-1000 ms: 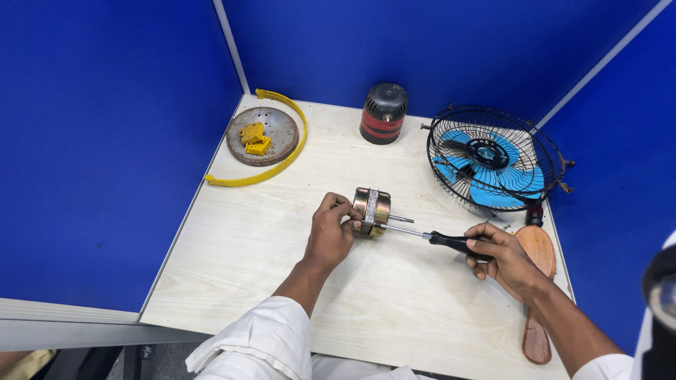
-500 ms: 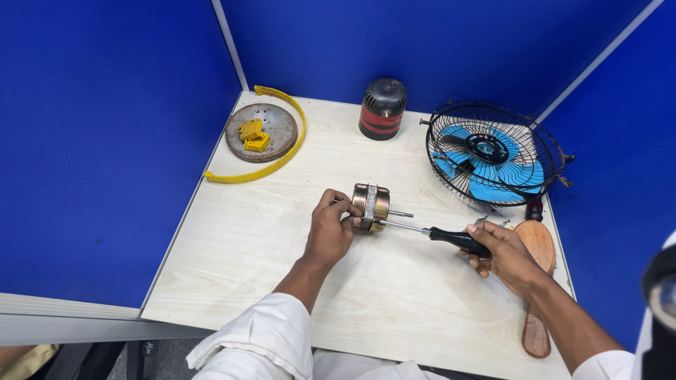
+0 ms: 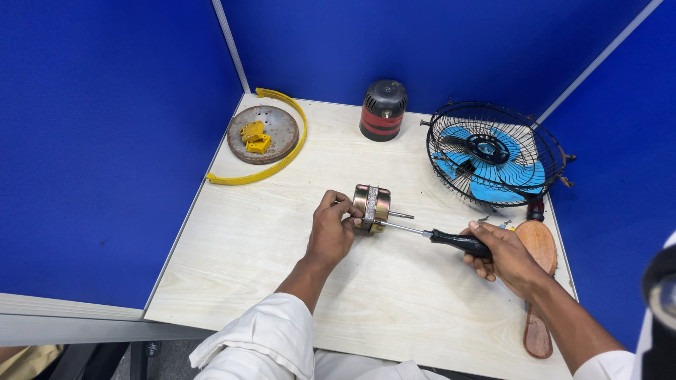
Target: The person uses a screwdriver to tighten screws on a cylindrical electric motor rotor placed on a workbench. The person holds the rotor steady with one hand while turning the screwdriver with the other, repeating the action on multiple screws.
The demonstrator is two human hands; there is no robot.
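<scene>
On the pale wooden table (image 3: 232, 246), the small brass-coloured cylindrical motor (image 3: 371, 207) lies near the middle. The left hand (image 3: 331, 226) is on its left side and touches it. The black-handled screwdriver (image 3: 436, 236) lies to its right, tip at the motor, handle in the right hand (image 3: 503, 257). Behind the motor stands the black and red cylindrical housing (image 3: 382, 110). In the far left corner lies the round rusty metal disc (image 3: 264, 134), with two yellow plastic pieces (image 3: 255, 136) on it and the curved yellow plastic strip (image 3: 271, 158) around its right side. At the right lies the black wire-caged fan with blue blades (image 3: 493, 155), and before it the brown wooden paddle-shaped base (image 3: 539, 281).
</scene>
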